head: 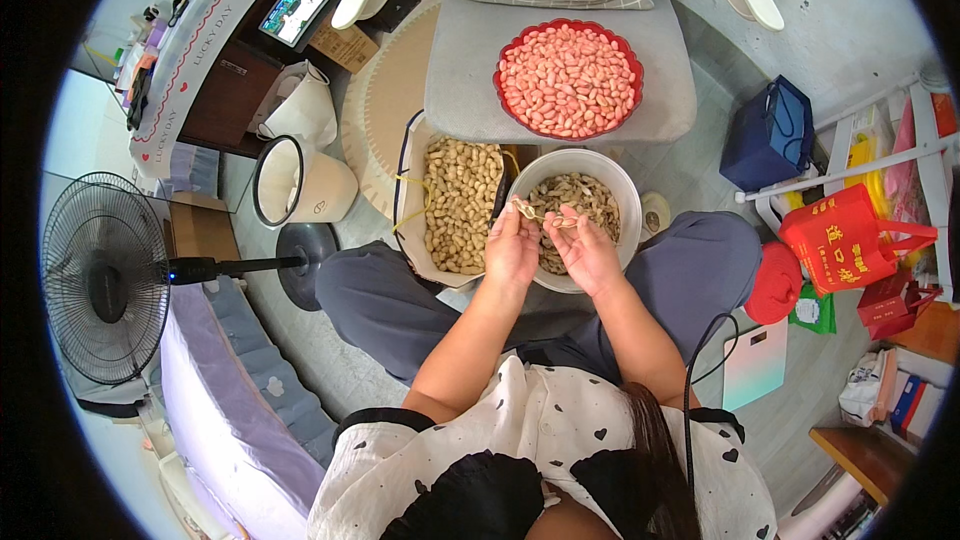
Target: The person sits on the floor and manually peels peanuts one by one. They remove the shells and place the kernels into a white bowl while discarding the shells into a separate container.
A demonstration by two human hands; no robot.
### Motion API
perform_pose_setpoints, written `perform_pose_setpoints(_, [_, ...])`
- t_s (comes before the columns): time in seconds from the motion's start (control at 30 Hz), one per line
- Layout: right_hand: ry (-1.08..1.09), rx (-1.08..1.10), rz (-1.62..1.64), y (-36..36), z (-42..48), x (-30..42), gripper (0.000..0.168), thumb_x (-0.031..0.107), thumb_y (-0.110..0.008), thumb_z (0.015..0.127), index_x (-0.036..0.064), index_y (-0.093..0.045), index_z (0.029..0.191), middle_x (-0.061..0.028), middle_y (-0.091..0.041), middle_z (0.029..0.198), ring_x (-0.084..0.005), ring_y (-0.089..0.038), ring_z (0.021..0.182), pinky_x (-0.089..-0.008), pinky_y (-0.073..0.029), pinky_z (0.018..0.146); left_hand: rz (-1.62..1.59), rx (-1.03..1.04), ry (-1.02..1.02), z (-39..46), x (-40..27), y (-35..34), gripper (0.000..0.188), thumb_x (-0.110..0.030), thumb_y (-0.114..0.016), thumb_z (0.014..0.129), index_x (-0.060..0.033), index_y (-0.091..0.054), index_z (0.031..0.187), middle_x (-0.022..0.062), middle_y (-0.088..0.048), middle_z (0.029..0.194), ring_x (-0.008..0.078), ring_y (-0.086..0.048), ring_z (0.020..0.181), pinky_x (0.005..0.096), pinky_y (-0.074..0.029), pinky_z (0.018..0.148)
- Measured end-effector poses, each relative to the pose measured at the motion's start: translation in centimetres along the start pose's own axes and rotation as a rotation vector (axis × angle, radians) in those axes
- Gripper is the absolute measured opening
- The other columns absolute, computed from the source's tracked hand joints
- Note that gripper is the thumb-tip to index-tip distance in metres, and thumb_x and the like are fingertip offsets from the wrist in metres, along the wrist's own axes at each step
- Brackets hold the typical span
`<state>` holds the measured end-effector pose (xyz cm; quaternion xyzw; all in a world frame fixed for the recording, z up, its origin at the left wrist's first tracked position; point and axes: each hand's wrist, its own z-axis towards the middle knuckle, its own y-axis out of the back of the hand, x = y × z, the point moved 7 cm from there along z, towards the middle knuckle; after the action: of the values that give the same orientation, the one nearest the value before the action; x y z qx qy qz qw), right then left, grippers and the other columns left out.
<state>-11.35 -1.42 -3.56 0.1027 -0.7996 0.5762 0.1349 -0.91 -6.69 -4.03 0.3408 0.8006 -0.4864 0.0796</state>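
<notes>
My left hand pinches a piece of peanut shell between thumb and fingers. An opened peanut shell half lies in the fingers of my right hand. Both hands hover over a white plastic bucket that holds broken peanut shells. Left of the bucket stands an upright bag full of unshelled peanuts. Beyond them, a red scalloped bowl heaped with shelled pink peanuts rests on a grey chair seat.
A standing fan and a cream waste bin are at the left. On the right are a dark blue gift bag, a red bag and a bathroom scale. A black cable hangs by my right arm.
</notes>
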Motion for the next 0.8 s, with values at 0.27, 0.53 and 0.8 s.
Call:
perform_pose_setpoints(0.27, [0.006,0.037,0.006,0.1,0.0,-0.2,0.036,0.023,-0.046,0.092,-0.005,-0.048,0.115,-0.0144,-0.060,0.102,-0.0269,-0.054,0.105,-0.0360,-0.041,0.097,-0.133,-0.073,0.017,0.6,-0.5,1.5,0.015,-0.018,-0.049,0.091,-0.0097,-0.058,0.099,-0.0007,-0.060,0.090,0.0076,-0.053,0.076,0.0209,-0.043,0.068])
perform_pose_setpoints(0.53, [0.086,0.055,0.008,0.0,0.1,0.7,0.035,0.022,-0.046,0.092,-0.004,-0.049,0.115,-0.0151,-0.058,0.105,-0.0269,-0.053,0.107,-0.0376,-0.040,0.098,0.627,-0.032,-0.144,-0.2,-1.9,0.9,0.026,-0.007,-0.050,0.089,-0.0003,-0.054,0.113,0.0089,-0.059,0.107,0.0139,-0.055,0.095,0.0247,-0.043,0.083])
perform_pose_setpoints(0.8, [0.189,-0.008,-0.317,-0.7,-0.2,1.7,0.031,0.010,-0.052,0.088,-0.002,-0.051,0.117,-0.0160,-0.056,0.112,-0.0263,-0.055,0.105,-0.0344,-0.043,0.092,0.271,0.081,0.299,-2.1,1.3,0.0,0.040,-0.025,-0.041,0.094,0.0000,-0.040,0.126,0.0117,-0.049,0.121,0.0220,-0.047,0.109,0.0322,-0.036,0.095])
